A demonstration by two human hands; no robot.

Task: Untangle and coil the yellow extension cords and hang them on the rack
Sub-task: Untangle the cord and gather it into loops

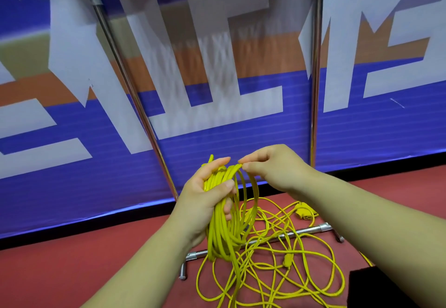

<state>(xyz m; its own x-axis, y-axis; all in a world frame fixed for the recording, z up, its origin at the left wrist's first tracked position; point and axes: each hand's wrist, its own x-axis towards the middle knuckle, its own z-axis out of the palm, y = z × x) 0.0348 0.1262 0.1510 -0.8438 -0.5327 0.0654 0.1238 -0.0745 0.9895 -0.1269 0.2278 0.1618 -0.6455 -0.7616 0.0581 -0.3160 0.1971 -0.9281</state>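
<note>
My left hand (207, 194) grips a coil of yellow extension cord (225, 230) whose loops hang down below the palm. Just right of it, my right hand (268, 166) pinches one strand at the top of the coil. More yellow cord lies tangled on the red floor (277, 271) beneath my hands, with a yellow socket block (304, 213) at its far right. The metal rack stands in front of me: its left post (135, 95) and right post (315, 78) rise from a base bar (311, 230) on the floor.
A blue, white and orange banner wall (217, 66) stands directly behind the rack. A dark object (376, 286) sits at the lower right on the floor. Red floor (72, 271) extends to the left.
</note>
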